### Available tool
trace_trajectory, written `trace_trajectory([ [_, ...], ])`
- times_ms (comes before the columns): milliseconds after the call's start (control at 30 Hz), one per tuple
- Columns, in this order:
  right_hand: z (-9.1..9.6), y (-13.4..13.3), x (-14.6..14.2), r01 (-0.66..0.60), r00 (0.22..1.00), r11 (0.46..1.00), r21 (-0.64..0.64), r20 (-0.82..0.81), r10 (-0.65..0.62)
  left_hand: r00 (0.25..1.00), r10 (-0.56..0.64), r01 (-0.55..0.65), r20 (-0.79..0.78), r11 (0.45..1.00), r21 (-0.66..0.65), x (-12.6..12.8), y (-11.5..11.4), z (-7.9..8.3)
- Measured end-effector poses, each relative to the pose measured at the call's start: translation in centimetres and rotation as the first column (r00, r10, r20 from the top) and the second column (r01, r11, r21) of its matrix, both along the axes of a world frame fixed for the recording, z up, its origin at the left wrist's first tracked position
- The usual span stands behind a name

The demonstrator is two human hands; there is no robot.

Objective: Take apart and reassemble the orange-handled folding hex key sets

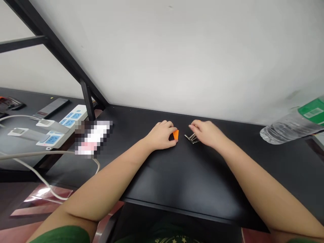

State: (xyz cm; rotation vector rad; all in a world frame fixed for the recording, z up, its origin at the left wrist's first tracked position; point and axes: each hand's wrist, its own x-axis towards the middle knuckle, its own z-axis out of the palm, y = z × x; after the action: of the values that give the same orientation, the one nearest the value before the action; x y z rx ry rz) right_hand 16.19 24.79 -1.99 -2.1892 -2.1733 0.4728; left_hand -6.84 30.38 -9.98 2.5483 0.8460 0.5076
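Note:
Near the middle of the black table, my left hand (161, 135) is closed on a small orange piece (176, 134), held between thumb and fingers. Most of its shape is hidden, so its kind is unclear. A little to the right, my right hand (208, 132) is closed around several L-shaped hex keys (191, 137). Their bent silver ends stick out below the fingers toward the left hand. A speck of orange shows at the top of the right-hand fingers. The two hands are apart, with a narrow gap between them.
A plastic water bottle (283, 130) with a green label lies at the right. At the left are a power strip (76, 116) with plugged-in chargers, white cables (37, 173), a phone (52, 107) and a blurred-out object (95, 138). A black metal frame (63, 60) rises by the wall.

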Motion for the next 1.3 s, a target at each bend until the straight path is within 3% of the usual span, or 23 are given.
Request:
trace_trajectory([
  [100, 1.8, 0.5, 1.5, 0.057, 0.998, 0.997, -0.054, -0.027, -0.058, 1.0, -0.003, 0.003, -0.006, 1.0, -0.012, 0.0, 0.0, -0.1],
  [267, 2.7, 0.5, 2.5, -0.019, 0.997, 0.978, -0.205, -0.071, 0.005, 1.0, 0.01, -0.01, 0.012, 0.999, -0.036, -0.1, 0.0, -0.2],
  [467, 1.4, 0.7, 2.6, -0.041, 0.992, 0.983, -0.181, 0.111, 0.061, 1.0, -0.005, 0.005, 0.014, 0.999, -0.043, 0.0, 0.3, -0.6],
  [667, -0.1, 0.8, 1.6, -0.043, 0.996, 0.992, -0.121, 0.076, 0.053, 1.0, -0.005, 0.005, -0.002, 0.999, -0.041, 0.1, 0.3, -0.7],
  [867, -2.4, 0.5, -0.1, -0.048, 0.978, 0.998, -0.035, 0.201, 0.054, 1.0, -0.006, 0.005, -0.011, 0.999, -0.042, 0.2, 0.2, -0.6],
  [967, -2.4, 0.5, -0.3, -0.032, 0.98, 0.999, -0.013, 0.198, 0.034, 1.0, -0.01, 0.009, -0.009, 0.999, -0.044, 0.2, 0.2, -0.6],
  [1067, -0.8, 0.8, 0.9, -0.03, 0.995, 0.999, 0.015, 0.094, 0.028, 1.0, -0.004, 0.003, -0.027, 0.999, -0.043, 0.1, 0.2, -0.5],
  [1167, 1.7, 1.0, 3.1, -0.148, 0.988, 0.973, -0.176, -0.072, 0.137, 0.999, -0.006, 0.004, -0.054, 0.999, -0.034, 0.1, 0.1, -0.2],
  [1233, 3.0, 1.0, 4.4, -0.242, 0.97, 0.89, -0.386, -0.123, 0.21, 0.998, -0.011, 0.009, -0.068, 0.999, -0.034, 0.1, 0.2, -0.1],
  [1300, 3.6, 1.0, 5.1, -0.257, 0.966, 0.821, -0.509, -0.107, 0.236, 0.996, -0.012, 0.009, -0.083, 0.999, -0.044, 0.1, 0.2, 0.0],
])
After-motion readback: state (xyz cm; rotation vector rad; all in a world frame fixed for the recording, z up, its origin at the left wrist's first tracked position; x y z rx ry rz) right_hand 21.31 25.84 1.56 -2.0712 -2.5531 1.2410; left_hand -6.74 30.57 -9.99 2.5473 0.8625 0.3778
